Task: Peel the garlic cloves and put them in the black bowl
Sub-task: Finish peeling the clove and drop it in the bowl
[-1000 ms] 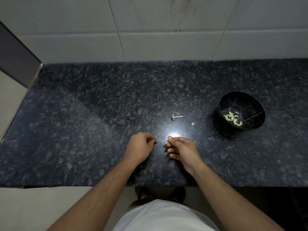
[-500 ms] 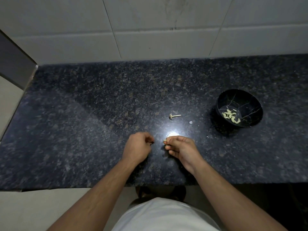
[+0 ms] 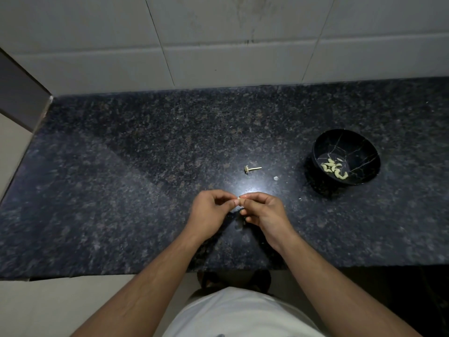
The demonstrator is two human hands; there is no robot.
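- The left hand [image 3: 211, 215] and the right hand [image 3: 264, 212] have closed the gap that stood between them half a second earlier; their fingertips now meet over the bench [image 3: 121, 190].
- Both hands are curled. Between the thumbs and forefingers they pinch one garlic clove [image 3: 239, 200], of which only a small pale sliver shows.
- Judgement: peeling of this clove has resumed; the clove is not yet ready for transfer.
- Orientation of the held clove: too small and too covered to tell its long axis or which way its tip points.
- The black bowl [image 3: 364, 152] stands well apart, beyond and to the right of the right hand. It holds several peeled cloves [image 3: 334, 168], curved, lying flat at mixed angles.
- A garlic stem [image 3: 251, 169] lies beyond the hands, long axis running left to right, root end to the left.
- A skin scrap [image 3: 275, 178] lies beyond the right hand.
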